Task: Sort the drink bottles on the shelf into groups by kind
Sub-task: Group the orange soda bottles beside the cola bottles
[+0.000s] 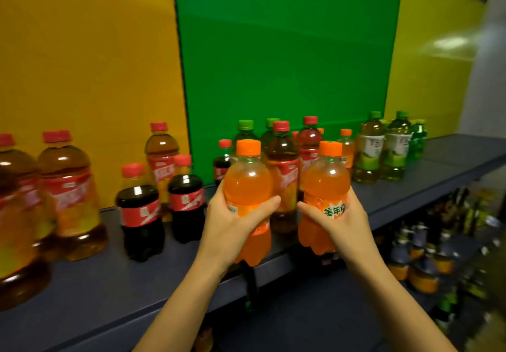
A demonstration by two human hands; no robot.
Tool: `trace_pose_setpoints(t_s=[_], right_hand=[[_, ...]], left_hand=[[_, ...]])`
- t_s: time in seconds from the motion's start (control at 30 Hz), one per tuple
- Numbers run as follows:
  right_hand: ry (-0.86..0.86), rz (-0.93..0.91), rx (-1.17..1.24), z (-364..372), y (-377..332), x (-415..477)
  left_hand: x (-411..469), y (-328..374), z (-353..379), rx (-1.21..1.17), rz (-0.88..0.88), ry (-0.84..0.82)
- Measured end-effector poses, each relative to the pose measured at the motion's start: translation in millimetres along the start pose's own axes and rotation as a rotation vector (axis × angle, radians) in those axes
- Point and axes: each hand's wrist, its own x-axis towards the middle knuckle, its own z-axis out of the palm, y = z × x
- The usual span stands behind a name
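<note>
Fingers (264,206) of the left hand (232,223) are curled firmly round the waist of the left orange soda bottle (247,182). The fingers (308,209) of the right hand (342,220) wrap the label band of the right orange soda bottle (325,182) in the same way. Both bottles are upright, side by side but apart, at the front edge of the shelf (443,162). Whether their bases touch it I cannot tell.

Each bottle looks full to the neck, so I judge it fairly heavy for its size. The plastic is probably thin and gives a little under a squeeze. The wall is smooth, and the label should offer better purchase than the bare shoulder (any wetness on the surface is not visible). The narrowed waist, where the fingers already sit, is the sensible place to hold. The caps are on, so tilting should spill nothing.

- **Orange soda:** two in the hands, plus one shelf orange bottle (346,146) beyond the right fingers.
- **Cola:** three cola bottles (141,209), two left of the left fingers and one just beyond them.
- **Red-capped tea:** two red-capped tea bottles (283,171) behind the gap between the hands, and at least three more far left of the left fingers, blurred.
- **Green caps:** two pale-label green tea bottles (369,149) right of the right fingers, and two green caps (246,125) behind the held bottles.
- **Small green bottle:** one small green bottle (417,139), farthest right.
</note>
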Motion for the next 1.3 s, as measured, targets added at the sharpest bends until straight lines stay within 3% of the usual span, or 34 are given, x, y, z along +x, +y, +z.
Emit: trace_pose_setpoints(t_s=[0.53,0.83,1.3], right_hand=[[0.03,0.005,-0.055,-123.6,94.6,127.9],[-0.006,0.016,0.008,-131.8,146.2,188.6],[-0.256,-0.064,-0.018,-150.4,189.8,228.0]], left_hand=[[92.0,-67.8,201.3,-0.108,-0.031,-0.08],[134.5,-100.8,248.1,-0.184,-0.118,0.004],[167.4,-129.7,293.3,-0.053,-0.132,0.299]])
